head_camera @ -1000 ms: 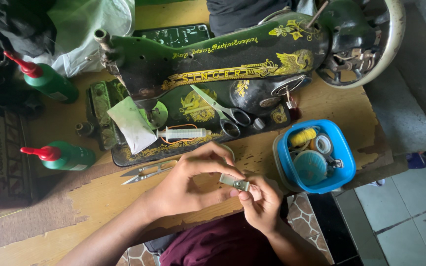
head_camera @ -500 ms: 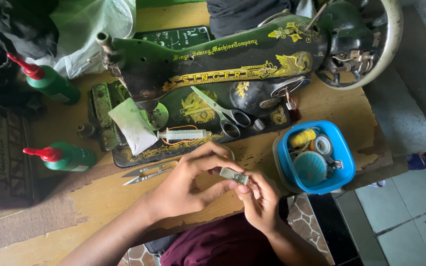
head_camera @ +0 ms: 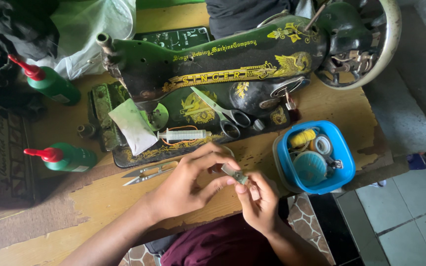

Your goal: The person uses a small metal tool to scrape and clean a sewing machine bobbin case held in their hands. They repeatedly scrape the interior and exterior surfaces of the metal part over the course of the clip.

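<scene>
My left hand point(head_camera: 191, 184) and my right hand point(head_camera: 258, 202) meet over the front edge of a worn wooden table point(head_camera: 99, 197). Between their fingertips they pinch a small grey metal part point(head_camera: 234, 174). Behind the hands stands a dark green sewing machine point(head_camera: 232, 64) with gold decoration. On its base lie a pair of scissors point(head_camera: 220, 112), a syringe point(head_camera: 183, 134) and a folded white cloth point(head_camera: 133, 127). Small thread snips point(head_camera: 149, 172) rest on the table just left of my left hand.
A blue plastic tub point(head_camera: 343, 162) with thread spools and bobbins sits at the right. Two green bottles with red nozzles point(head_camera: 50, 81) point(head_camera: 67, 157) stand at the left. A plastic bag point(head_camera: 89, 29) lies at the back left, tiled floor at the right.
Both hands have kept hold of the small metal part and turned it slightly; the fingers shifted a little. Nothing else has moved.
</scene>
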